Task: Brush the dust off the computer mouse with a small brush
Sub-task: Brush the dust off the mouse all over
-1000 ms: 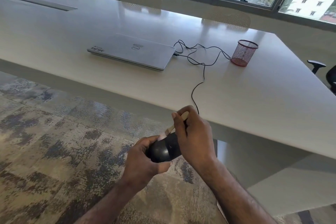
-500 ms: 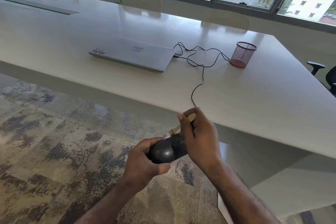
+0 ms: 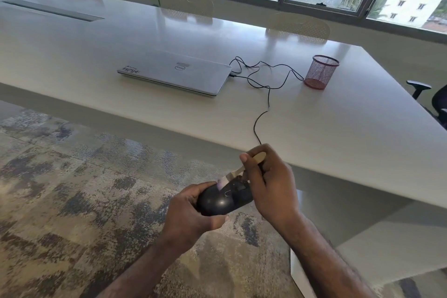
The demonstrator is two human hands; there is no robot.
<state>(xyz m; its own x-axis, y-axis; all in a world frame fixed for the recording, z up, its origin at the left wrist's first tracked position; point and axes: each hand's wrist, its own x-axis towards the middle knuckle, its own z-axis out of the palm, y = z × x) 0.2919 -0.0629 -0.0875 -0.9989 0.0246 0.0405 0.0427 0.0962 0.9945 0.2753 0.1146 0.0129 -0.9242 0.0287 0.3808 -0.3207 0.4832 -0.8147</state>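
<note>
Left hand (image 3: 191, 215) cups the black mouse (image 3: 223, 197) from below, off the table (image 3: 338, 143) edge, over the carpet, likely so dust falls clear. Right hand (image 3: 271, 186) pinches the small brush (image 3: 238, 172) by its pale handle, bristles touching the mouse's top. The mouse's long axis runs lower-left to upper-right, its nose toward the right hand, where the cable (image 3: 262, 113) leads up to the laptop (image 3: 176, 72).
</note>
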